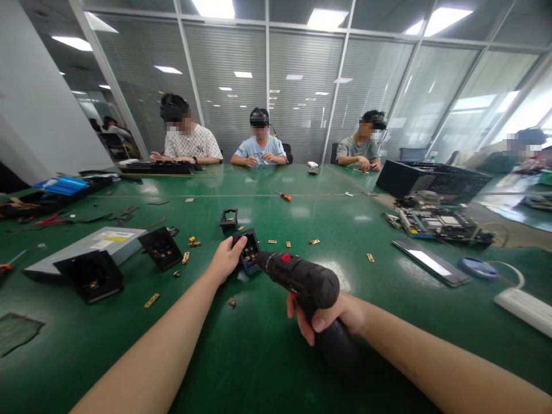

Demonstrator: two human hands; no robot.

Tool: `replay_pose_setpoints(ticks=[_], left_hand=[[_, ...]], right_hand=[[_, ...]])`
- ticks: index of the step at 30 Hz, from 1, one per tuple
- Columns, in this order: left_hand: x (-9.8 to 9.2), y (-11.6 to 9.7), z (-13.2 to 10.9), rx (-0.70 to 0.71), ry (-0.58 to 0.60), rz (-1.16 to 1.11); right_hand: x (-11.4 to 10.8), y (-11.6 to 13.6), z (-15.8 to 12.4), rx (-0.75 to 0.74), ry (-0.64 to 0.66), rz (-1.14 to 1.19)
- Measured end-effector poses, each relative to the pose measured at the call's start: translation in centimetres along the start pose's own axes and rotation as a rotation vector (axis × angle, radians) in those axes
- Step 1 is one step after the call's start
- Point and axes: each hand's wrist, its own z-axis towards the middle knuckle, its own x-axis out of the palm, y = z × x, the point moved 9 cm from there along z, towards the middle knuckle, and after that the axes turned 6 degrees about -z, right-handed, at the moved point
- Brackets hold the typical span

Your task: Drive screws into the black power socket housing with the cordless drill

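Observation:
My right hand (321,316) is wrapped round the grip of a black cordless drill (302,279), whose chuck points left. The drill's front end reaches a small black plastic housing (250,261) with brass parts inside; whether the bit touches a screw cannot be made out. Closed on the left side of that housing, my left hand (227,257) holds it tilted, thumb on its upper edge. Close behind stands a black frame (228,219). Brass plates (288,244) lie scattered around, and some small brass pieces (233,303) rest nearer me.
Two more black housings (161,248) stand left, by a grey metal box (103,244). An orange screwdriver (284,196) lies farther back. At right are a phone (431,261), a circuit board (444,221), a power strip (526,310) and a black case (431,178). Several people sit beyond.

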Motion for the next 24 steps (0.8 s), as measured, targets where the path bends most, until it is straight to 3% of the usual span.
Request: replay_pose_setpoints(ticks=[8,24], left_hand=[[-0.3,1.1,0.5,-0.016,0.006,-0.005],[-0.2,0.7,0.3,-0.006,-0.001,0.001]], right_hand=[[0.1,0.4,0.0,0.013,0.001,-0.005],[0.0,0.1,0.1,0.017,0.012,-0.021]])
